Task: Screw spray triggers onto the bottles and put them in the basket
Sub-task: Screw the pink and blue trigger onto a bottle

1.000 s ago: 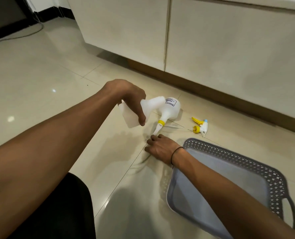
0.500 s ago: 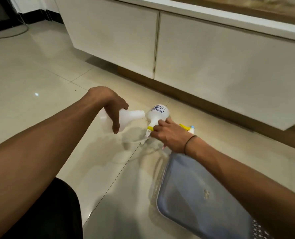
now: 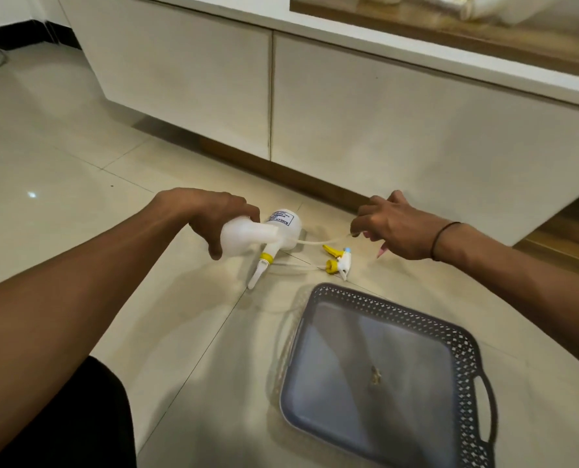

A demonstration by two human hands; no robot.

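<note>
My left hand (image 3: 213, 214) grips a white translucent bottle (image 3: 242, 236) just above the floor, its neck pointing right. Behind it a second, labelled bottle (image 3: 286, 226) lies on the tiles with a yellow collar and white spray head (image 3: 262, 265) at its neck. My right hand (image 3: 393, 228) is closed on a spray trigger; only a pink tip (image 3: 381, 253) and its thin dip tube (image 3: 325, 238) show, and the tube reaches left toward the bottles. A loose yellow and white trigger (image 3: 337, 261) lies on the floor between my hands. The grey basket (image 3: 382, 304) stands nearer, to the right.
A long white cabinet (image 3: 349, 123) with a wooden plinth runs along the far side of the tiled floor. My dark-clothed knee (image 3: 78, 417) is at the lower left. The basket has a perforated rim and a handle (image 3: 487, 410) at its right end.
My right hand has lifted from beside the labelled bottle and moved right, now holding a trigger by its tube end. My left hand keeps the bottle. The view has shifted.
</note>
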